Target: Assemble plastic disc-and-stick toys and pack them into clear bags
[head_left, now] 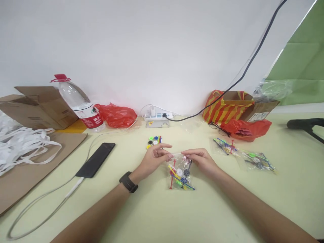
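Observation:
A clear plastic bag [181, 175] of small coloured plastic parts, rods and round discs, rests on the pale table in front of me. My left hand [156, 156] pinches its upper left corner between thumb and finger, the other fingers loosely curled. At the upper right corner, my right hand [199, 157] pinches the film with its fingertips. Just behind my left hand lies a small group of loose discs and rods [154, 140], partly covered by that hand. To the right sit two more filled bags, one bag [225, 145] nearer the wall and another bag [258, 160] closer to me.
A black phone [96, 160] on a charging cable lies left, near a large water bottle [86, 111], a cardboard box [37, 108] and white straps [25, 148]. Against the wall are a power strip [157, 114], red bags [116, 115] and a striped bag [225, 106]. Glasses [217, 128] lie right.

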Motion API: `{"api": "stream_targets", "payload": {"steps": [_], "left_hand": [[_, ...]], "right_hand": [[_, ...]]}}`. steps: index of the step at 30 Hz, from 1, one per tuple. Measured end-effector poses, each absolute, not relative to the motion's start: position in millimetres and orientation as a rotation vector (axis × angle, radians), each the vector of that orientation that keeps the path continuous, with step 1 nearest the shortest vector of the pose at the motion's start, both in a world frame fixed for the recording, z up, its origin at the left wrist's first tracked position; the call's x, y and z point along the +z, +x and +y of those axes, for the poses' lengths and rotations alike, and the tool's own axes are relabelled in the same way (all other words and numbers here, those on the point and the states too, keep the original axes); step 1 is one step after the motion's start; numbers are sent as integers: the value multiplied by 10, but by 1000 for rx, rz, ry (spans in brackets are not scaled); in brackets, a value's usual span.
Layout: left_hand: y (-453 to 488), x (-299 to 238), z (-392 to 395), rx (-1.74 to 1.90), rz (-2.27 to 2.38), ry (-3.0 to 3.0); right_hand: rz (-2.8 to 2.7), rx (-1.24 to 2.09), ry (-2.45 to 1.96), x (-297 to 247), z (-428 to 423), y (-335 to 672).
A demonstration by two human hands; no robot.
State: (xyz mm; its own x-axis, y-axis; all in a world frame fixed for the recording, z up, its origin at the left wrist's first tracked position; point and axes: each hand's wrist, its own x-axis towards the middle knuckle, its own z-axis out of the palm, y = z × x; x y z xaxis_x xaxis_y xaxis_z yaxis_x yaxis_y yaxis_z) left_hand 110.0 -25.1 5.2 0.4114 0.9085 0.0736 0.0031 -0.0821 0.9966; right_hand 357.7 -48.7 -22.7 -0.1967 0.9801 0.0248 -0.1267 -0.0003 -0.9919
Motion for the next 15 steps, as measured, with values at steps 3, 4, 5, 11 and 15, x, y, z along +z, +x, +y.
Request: {"api": "stream_targets", "payload": {"steps": [3, 4, 5, 11, 15], "left_hand": [[1114, 54, -256, 929, 867, 1478], [1117, 52, -257, 931, 868, 1485], [1118, 49, -257, 934, 869, 1488], [1093, 54, -256, 948, 848, 1471], [1098, 54, -272, 947, 866, 1498]], "right_hand": [[-1254, 1432, -960, -251, -467, 3586], [-1257, 1437, -946, -256, -463, 3587], [-1259, 1439, -935, -259, -460, 3587], [-1275, 1454, -924, -226, -481, 3580], [-1356, 1386, -943, -147, -519, 3561]]}}
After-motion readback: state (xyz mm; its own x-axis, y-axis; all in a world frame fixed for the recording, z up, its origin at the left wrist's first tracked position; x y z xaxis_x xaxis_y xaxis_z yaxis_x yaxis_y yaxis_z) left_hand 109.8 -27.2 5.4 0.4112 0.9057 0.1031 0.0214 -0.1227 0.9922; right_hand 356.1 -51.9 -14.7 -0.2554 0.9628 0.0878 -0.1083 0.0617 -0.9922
